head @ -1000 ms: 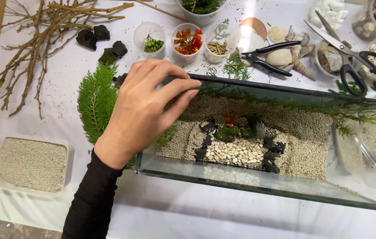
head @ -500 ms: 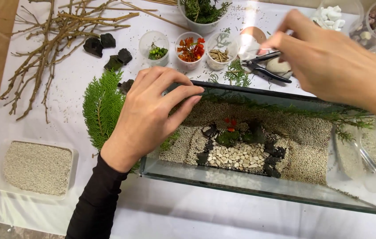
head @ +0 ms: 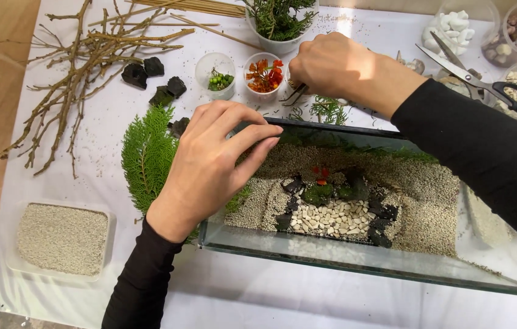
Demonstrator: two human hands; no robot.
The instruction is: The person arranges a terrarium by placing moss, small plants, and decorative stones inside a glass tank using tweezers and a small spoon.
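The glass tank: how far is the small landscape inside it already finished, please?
Done: the glass tank has a sand bed, a patch of white pebbles edged with dark stones, and moss with red bits. In hand: the left hand rests on the tank's rim; the right hand holds tweezers beside the cup of orange pieces. Left: twigs and the green frond lie unused outside.

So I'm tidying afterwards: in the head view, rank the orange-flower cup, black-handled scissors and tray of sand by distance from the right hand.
From the right hand:
1. Orange-flower cup, just beside it.
2. Black-handled scissors, far right.
3. Tray of sand, lower left corner.
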